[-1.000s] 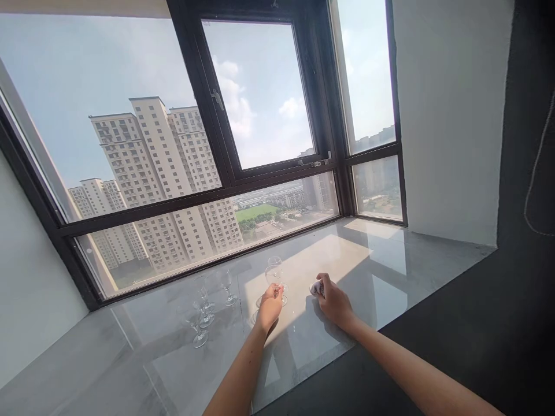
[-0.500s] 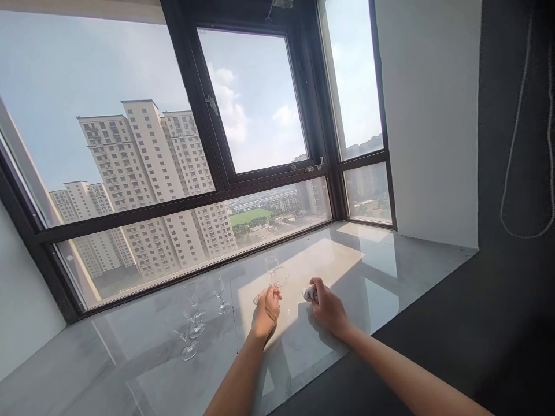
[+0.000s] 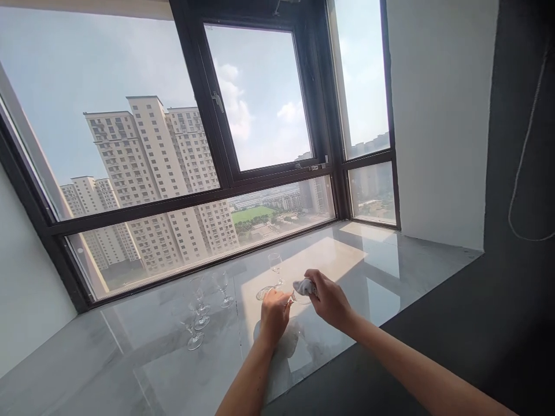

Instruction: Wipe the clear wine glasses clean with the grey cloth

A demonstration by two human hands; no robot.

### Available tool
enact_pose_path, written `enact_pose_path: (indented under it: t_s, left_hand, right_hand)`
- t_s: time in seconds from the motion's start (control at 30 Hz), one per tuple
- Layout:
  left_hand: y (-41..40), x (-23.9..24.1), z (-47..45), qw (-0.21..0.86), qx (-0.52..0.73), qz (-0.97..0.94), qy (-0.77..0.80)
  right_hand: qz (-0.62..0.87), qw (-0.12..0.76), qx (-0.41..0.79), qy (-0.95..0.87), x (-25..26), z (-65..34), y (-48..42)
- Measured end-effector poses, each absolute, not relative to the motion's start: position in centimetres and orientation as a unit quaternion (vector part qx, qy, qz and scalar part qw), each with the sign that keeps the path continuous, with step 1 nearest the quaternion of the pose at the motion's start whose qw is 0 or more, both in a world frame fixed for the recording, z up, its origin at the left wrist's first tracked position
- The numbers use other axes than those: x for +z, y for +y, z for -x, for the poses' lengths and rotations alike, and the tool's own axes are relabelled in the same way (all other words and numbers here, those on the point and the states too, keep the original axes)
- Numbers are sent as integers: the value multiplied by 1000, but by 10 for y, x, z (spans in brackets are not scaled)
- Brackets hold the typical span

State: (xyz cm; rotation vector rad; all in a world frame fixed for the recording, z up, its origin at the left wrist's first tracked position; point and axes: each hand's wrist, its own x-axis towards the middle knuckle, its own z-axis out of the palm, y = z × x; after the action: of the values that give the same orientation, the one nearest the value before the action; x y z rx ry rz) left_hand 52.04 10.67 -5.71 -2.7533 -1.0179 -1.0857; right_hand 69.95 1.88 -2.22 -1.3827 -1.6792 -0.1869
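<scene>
My left hand [image 3: 275, 315] is closed around a clear stemmed glass [image 3: 264, 293]. That glass lies tipped sideways in the grip, its foot toward the left and its bowl toward the right, partly hidden by my fingers. In my right hand [image 3: 332, 300] is a bunched white-and-grey cloth [image 3: 304, 286], which meets the bowl end; whether it reaches inside the bowl I cannot tell. Just behind my hands, a second stemmed glass [image 3: 274, 266] stands upright on the glossy sill [image 3: 208, 375].
Several more clear stemmed glasses [image 3: 195, 338] stand upright to the left on the sill, hard to see against its reflections. Dark-framed windows [image 3: 277, 188] close off the back. A white wall [image 3: 442, 127] rises at the right, with a hanging cord [image 3: 526, 138] beyond it.
The held glass has turned from bowl-up to sideways, its bowl now toward the right. My right hand has brought the cloth left against it. The view has shifted slightly.
</scene>
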Motion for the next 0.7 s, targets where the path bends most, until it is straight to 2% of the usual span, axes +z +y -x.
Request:
enact_pose_path:
  t_s: [0.1,0.2,0.47,0.53,0.6,0.7]
  left_hand:
    - [108,-58,-520,6,-343,886,-311]
    - [109,-61,-518,-8,-372,880,-296]
    - [107,-61,-522,-60,-356,881,-306]
    - [104,-59,-524,-60,-354,878,-317]
    - [102,-58,-527,-69,-359,875,-318]
    - [103,-61,-531,-124,-379,862,-311]
  right_hand:
    - [589,523,-33,-615,-18,-715,23]
    - [594,537,18,-598,-17,-730,23]
    - [462,558,273,-633,-15,-722,22]
    - [489,575,236,-613,-19,-721,25]
    - [539,582,144,-592,-25,-724,29]
    - [600,600,42,-527,-33,-732,33]
